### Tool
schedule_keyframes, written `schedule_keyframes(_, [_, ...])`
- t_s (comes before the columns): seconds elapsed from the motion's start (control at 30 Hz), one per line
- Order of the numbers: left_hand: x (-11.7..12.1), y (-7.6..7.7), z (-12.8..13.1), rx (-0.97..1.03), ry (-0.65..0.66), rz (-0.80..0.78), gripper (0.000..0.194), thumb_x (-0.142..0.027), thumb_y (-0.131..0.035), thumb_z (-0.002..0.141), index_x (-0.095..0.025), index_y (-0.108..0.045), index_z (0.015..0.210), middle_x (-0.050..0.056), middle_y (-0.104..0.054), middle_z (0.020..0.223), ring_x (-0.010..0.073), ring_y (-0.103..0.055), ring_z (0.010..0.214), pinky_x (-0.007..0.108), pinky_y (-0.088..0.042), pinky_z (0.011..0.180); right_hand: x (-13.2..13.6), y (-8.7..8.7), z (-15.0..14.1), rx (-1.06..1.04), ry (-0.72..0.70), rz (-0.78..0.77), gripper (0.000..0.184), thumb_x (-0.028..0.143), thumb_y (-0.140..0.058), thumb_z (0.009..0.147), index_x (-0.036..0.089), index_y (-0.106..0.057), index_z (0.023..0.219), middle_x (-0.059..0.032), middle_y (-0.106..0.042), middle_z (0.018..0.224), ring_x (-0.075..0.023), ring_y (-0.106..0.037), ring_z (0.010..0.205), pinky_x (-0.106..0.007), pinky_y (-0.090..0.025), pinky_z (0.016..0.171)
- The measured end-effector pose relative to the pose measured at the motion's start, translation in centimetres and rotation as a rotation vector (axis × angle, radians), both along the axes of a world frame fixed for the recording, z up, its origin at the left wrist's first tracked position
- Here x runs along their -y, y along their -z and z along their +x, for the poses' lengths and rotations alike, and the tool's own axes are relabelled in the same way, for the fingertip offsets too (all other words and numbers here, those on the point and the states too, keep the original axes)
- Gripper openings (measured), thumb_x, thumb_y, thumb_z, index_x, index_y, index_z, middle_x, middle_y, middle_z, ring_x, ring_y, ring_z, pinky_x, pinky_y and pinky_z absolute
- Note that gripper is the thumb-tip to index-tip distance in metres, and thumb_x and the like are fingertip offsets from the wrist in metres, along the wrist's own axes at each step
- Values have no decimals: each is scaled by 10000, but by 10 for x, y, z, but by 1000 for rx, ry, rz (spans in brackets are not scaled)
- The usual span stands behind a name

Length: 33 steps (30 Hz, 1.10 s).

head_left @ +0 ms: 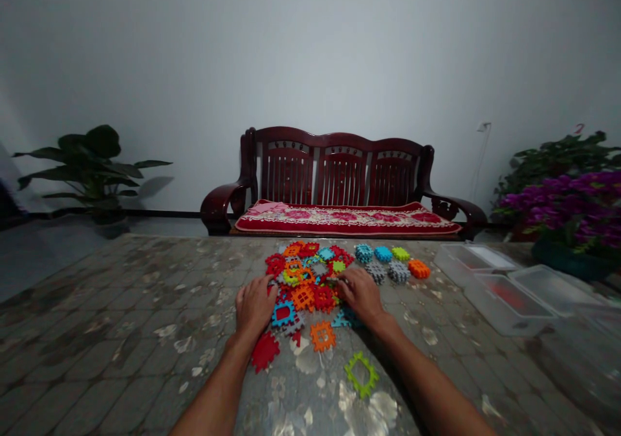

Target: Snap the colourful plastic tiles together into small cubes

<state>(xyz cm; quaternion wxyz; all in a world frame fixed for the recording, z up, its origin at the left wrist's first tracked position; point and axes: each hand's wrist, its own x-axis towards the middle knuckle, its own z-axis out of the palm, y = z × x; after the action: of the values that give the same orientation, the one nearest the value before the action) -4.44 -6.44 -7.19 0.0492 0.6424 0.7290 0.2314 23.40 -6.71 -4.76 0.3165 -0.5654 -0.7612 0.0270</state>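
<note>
A heap of colourful notched interlocking tiles (303,297) lies on the table, in red, orange, blue, green and grey. My left hand (255,301) rests against the heap's left edge, thumb and forefinger apart beside a red piece. At the right side, my right hand (361,295) has curled fingers closed on what looks like a greyish tile, mostly hidden by the fingertips. Nearer me lie a red tile (265,352), an orange tile (323,336) and a green frame tile (361,374). A blue frame tile (283,314) is close to my left thumb.
Behind my right hand stand several small stacks of tiles, among them a grey stack (398,272) and an orange stack (418,268). Clear plastic boxes (504,300) sit at the right, near purple flowers (577,209). A wooden bench (339,171) is beyond the patterned table (160,306).
</note>
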Motion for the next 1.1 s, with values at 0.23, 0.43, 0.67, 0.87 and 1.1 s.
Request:
schedule_keyframes(0.23, [0, -1, 1, -24, -2, -2, 409, -299, -424, 1012, -252, -673, 1333, 90, -678, 1422, 231, -585, 1337, 438, -331, 1202, -5, 1, 29, -505, 25, -87, 391, 410, -472, 934, 206, -789, 1039, -71, -792, 942, -248, -715, 862, -364, -556, 816])
schedule_keyframes(0.43, [1, -4, 1, -37, -4, -17, 417, -299, -410, 1020, -247, -663, 1347, 88, -679, 1421, 229, -594, 1328, 432, -342, 1195, -2, 14, 45, -442, 11, -93, 384, 334, -489, 883, 193, -802, 1054, -99, -794, 1089, -276, -716, 1048, -438, -539, 975])
schedule_keyframes(0.67, [0, -1, -1, -37, 4, 0, 415, -300, -405, 1018, -254, -663, 1340, 88, -674, 1430, 234, -580, 1345, 447, -338, 1197, 15, 21, 36, -249, 176, -56, 414, 344, -564, 886, 194, -747, 1226, -119, -765, 1177, -284, -698, 1073, -427, -529, 983])
schedule_keyframes(0.87, [-1, 3, -2, -28, 10, 19, 427, -298, -399, 1017, -241, -668, 1344, 98, -681, 1417, 244, -594, 1325, 467, -339, 1198, 32, 14, 20, 40, 251, -77, 596, 446, -720, 830, 203, -658, 1370, -142, -739, 1209, -336, -638, 1140, -413, -481, 980])
schedule_keyframes(1.1, [-1, 3, -2, -41, 4, 5, 420, -303, -400, 1023, -240, -662, 1345, 95, -674, 1432, 237, -581, 1342, 452, -329, 1203, 33, 16, 17, 128, 265, -59, 576, 367, -667, 858, 191, -620, 1404, -132, -747, 1157, -313, -635, 1084, -385, -452, 951])
